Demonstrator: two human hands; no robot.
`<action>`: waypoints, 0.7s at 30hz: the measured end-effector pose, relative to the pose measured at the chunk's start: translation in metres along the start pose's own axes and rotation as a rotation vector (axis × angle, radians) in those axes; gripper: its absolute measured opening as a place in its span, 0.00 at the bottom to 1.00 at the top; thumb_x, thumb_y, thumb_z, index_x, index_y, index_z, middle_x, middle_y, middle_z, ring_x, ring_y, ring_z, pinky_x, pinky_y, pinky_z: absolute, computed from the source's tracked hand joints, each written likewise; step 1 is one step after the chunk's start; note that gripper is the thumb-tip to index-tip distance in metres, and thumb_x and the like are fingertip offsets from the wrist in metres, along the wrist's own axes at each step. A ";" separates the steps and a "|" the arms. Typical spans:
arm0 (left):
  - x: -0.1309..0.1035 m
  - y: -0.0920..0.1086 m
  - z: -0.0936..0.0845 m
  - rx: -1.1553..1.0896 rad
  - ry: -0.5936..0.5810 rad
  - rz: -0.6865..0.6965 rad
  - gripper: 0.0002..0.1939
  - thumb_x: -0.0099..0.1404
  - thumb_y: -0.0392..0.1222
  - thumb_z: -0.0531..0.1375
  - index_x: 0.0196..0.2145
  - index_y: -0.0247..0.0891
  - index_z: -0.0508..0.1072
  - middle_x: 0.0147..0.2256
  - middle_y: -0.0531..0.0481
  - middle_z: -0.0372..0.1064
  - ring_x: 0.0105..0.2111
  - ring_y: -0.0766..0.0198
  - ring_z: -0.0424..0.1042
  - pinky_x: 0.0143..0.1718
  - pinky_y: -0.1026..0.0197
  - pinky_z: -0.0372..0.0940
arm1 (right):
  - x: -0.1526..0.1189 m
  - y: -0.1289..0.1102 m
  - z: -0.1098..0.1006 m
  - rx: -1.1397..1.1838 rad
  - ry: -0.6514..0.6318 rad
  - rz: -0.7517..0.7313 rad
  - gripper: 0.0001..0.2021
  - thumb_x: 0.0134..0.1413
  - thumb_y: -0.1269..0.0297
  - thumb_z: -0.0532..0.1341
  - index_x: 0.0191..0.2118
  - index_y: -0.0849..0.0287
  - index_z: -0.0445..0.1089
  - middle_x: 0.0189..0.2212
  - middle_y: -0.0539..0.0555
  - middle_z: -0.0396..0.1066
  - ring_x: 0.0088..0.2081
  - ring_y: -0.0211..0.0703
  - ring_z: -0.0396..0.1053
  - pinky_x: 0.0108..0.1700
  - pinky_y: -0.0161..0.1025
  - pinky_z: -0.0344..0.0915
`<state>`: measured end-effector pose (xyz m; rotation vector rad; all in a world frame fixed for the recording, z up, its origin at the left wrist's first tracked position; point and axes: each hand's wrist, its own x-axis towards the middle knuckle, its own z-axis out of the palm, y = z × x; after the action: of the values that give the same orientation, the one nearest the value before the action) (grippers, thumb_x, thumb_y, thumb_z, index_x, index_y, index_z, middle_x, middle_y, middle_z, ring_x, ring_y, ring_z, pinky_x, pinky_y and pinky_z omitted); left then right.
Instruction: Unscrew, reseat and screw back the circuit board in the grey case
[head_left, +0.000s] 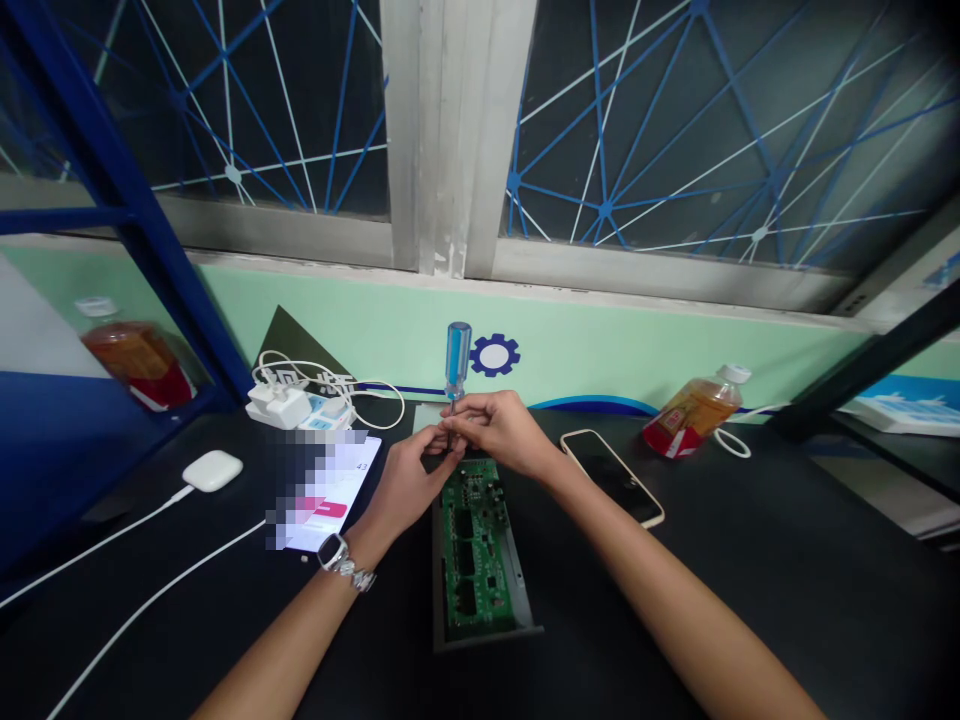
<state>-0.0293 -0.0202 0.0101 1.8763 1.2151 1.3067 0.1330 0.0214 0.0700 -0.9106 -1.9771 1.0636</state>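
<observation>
A screwdriver (pixel 457 355) with a blue and clear handle stands upright, its handle free above my fingers. My right hand (pixel 491 425) is closed in a pinch round its thin metal shaft. Lower down, my left hand (pixel 416 475) is also closed, with its fingertips pressed together at the shaft's lower end. Fingers hide the tip and anything held against it. Just below both hands a green circuit board (pixel 480 560) lies in a long metal tray (pixel 517 575), its near end toward me.
Left of the board lie a lit phone (pixel 345 500), a white earbud case (pixel 213 470) and a power strip (pixel 326 412) with chargers and cables. On the right are another phone (pixel 615 478) and a drink bottle (pixel 694 412). Another bottle (pixel 142 360) stands by the blue frame.
</observation>
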 end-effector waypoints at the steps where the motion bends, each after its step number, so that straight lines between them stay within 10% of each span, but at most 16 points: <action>1: 0.000 0.000 0.002 0.022 0.044 -0.005 0.10 0.66 0.47 0.61 0.39 0.38 0.74 0.35 0.48 0.77 0.35 0.59 0.76 0.39 0.61 0.68 | 0.000 0.002 0.002 -0.018 0.036 -0.011 0.07 0.55 0.61 0.64 0.35 0.60 0.75 0.24 0.51 0.75 0.27 0.41 0.75 0.32 0.37 0.71; 12: 0.000 -0.010 0.005 0.010 0.118 -0.042 0.08 0.63 0.43 0.64 0.30 0.37 0.74 0.28 0.52 0.76 0.29 0.62 0.74 0.32 0.64 0.66 | 0.002 0.010 0.016 -0.270 0.285 -0.061 0.14 0.52 0.54 0.67 0.27 0.57 0.67 0.21 0.49 0.71 0.25 0.38 0.69 0.28 0.33 0.64; 21: 0.002 -0.003 -0.008 -0.037 -0.099 -0.042 0.12 0.70 0.45 0.57 0.40 0.38 0.79 0.37 0.50 0.79 0.36 0.57 0.77 0.36 0.61 0.67 | -0.001 -0.003 -0.003 0.071 -0.110 0.000 0.12 0.59 0.60 0.60 0.44 0.60 0.74 0.41 0.57 0.76 0.29 0.39 0.75 0.34 0.39 0.72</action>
<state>-0.0379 -0.0181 0.0117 1.8562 1.1658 1.1919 0.1356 0.0204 0.0740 -0.8308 -2.0144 1.1985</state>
